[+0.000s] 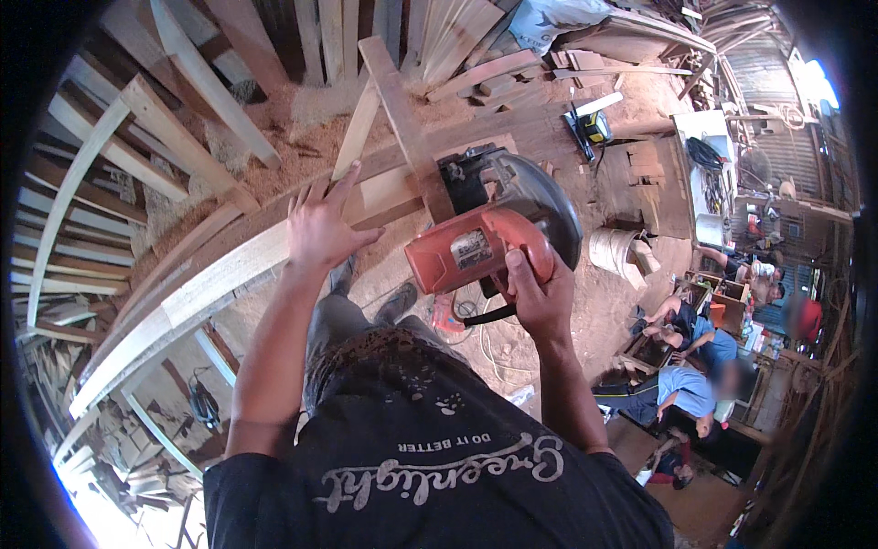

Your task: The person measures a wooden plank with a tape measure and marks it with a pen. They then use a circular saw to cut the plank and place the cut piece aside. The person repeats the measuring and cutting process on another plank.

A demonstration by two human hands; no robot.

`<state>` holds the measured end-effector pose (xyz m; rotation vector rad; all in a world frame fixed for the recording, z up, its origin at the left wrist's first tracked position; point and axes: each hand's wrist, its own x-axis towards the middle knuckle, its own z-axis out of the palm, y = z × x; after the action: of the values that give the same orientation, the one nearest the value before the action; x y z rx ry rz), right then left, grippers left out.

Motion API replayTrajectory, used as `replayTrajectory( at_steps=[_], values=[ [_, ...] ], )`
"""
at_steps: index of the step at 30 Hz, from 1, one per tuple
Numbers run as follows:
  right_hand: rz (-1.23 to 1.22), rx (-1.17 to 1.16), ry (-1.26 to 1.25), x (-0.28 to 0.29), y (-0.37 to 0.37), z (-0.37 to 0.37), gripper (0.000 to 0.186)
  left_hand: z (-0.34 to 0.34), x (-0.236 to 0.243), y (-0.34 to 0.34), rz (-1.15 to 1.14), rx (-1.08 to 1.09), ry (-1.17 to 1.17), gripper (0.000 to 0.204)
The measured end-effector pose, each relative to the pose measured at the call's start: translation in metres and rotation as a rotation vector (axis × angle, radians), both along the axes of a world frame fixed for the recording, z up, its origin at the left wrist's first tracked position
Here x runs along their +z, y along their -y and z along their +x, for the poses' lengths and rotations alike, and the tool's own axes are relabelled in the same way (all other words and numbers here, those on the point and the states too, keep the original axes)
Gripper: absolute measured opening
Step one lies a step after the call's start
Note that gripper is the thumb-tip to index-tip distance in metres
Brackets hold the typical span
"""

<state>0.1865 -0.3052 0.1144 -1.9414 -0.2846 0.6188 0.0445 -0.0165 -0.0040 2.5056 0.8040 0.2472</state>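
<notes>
My right hand [545,297] is wrapped round the rear handle of a circular saw [455,249] with an orange-red motor housing and a dark blade guard. The saw sits at the right end of a long pale timber [229,274]. My left hand [322,222] has its fingers spread over this timber, left of the saw; whether it presses on the wood is hard to tell. A brown wooden strip [402,119] runs from the saw's front away from me. Beside it a paler strip [358,128] slants toward my left fingertips. The blade itself is hidden.
Many cut boards [146,128] lean at the left and far side over sawdust. A yellow-and-black power tool [594,127] lies far right. A pale round container [617,252] with offcuts stands on the right. Cable [494,352] lies by my feet. Several people [686,389] sit at the right.
</notes>
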Motion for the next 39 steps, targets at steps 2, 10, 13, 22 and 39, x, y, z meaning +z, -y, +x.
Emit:
replayTrajectory(
  at_steps=[2,10,13,22,39],
  values=[
    [-0.035,-0.003,0.01,0.006,-0.007,-0.001,0.034,-0.001,0.001,0.0,0.029,-0.006,0.037,0.111],
    [0.051,0.011,0.016,0.009,-0.014,0.0,0.032,-0.003,0.002,0.002,0.041,0.004,-0.013,0.112],
    [0.085,-0.024,0.062,0.015,-0.025,-0.004,0.017,-0.002,-0.001,0.001,0.001,-0.008,-0.049,0.112],
    [0.007,0.011,0.056,0.008,-0.013,0.002,0.021,-0.005,-0.002,0.0,-0.012,-0.014,-0.007,0.11],
    [-0.047,0.073,0.039,0.006,-0.018,0.012,0.025,-0.005,0.001,-0.001,-0.005,-0.012,-0.028,0.111]
  ],
)
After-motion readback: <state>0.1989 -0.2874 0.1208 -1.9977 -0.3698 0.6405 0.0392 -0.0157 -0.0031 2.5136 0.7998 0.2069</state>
